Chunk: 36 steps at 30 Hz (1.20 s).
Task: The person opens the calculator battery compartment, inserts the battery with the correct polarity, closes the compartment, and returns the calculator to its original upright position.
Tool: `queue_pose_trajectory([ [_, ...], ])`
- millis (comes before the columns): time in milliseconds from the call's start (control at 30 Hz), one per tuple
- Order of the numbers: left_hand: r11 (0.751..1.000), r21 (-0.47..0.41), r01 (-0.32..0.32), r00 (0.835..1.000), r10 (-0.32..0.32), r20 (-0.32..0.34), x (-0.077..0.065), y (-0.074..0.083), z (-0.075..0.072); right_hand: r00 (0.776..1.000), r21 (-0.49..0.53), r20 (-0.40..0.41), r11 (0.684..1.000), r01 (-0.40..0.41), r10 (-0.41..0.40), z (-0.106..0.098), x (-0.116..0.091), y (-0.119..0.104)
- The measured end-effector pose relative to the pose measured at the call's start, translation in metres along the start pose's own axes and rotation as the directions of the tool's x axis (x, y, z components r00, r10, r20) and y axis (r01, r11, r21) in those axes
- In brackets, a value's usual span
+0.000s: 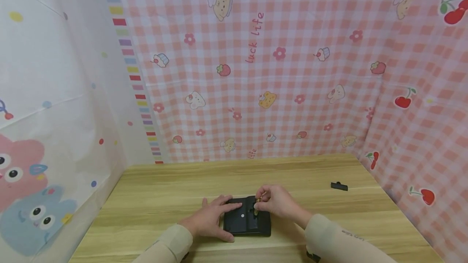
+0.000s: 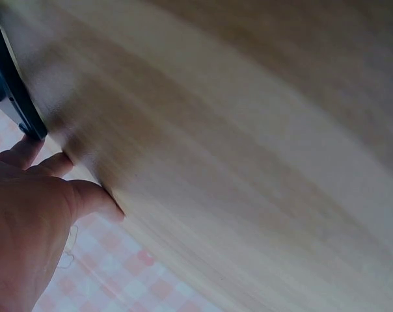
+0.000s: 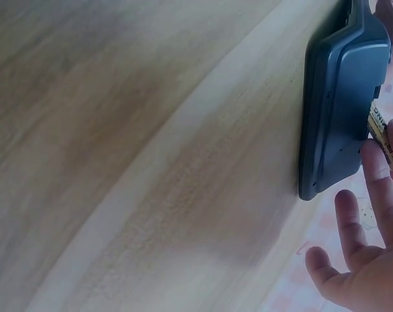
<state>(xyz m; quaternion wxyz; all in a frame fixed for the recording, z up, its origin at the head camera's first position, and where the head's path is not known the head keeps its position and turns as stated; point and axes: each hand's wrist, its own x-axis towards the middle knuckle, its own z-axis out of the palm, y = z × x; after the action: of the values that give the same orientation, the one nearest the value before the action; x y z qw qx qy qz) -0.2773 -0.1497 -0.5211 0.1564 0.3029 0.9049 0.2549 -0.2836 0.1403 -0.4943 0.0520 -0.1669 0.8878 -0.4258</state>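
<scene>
A black, flat device (image 1: 235, 219) lies on the table with an uncovered battery compartment facing up; its kind is hard to tell. My left hand (image 1: 213, 219) rests at its left side, fingers spread over the top and thumb by the near edge. In the left wrist view, the device (image 2: 14, 78) touches the fingertips. Over the compartment, my right hand (image 1: 276, 203) pinches a gold battery (image 1: 256, 211) between thumb and fingers. The right wrist view has this battery (image 3: 379, 133) tilted against the device (image 3: 343, 110), one end at the compartment, with the other fingers loosely spread.
A small black battery cover (image 1: 339, 186) lies apart at the right rear of the wooden table (image 1: 175, 186). Behind the table hangs a pink checked cloth (image 1: 252, 84); a white printed cloth (image 1: 84, 104) hangs along the left.
</scene>
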Motion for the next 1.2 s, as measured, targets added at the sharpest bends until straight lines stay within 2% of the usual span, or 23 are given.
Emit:
queue_pose_trajectory([
  [267, 1.0, 0.006, -0.002, 1.0, 0.002, -0.003, -0.0001, -0.0007, 0.0007, 0.999, -0.07, 0.002, 0.996, 0.054, -0.054, 0.004, -0.0006, -0.002],
  [733, 1.0, 0.003, 0.004, 1.0, -0.004, -0.002, -0.0014, 0.0024, -0.0006, 0.999, -0.11, 0.013, 0.993, 0.052, -0.051, 0.0063, -0.003, -0.004],
  [1200, 1.0, 0.003, 0.002, 1.0, -0.002, 0.0, -0.0009, 0.0012, -0.0005, 0.996, -0.16, 0.03, 0.983, 0.091, -0.088, 0.0065, -0.0052, -0.0046],
])
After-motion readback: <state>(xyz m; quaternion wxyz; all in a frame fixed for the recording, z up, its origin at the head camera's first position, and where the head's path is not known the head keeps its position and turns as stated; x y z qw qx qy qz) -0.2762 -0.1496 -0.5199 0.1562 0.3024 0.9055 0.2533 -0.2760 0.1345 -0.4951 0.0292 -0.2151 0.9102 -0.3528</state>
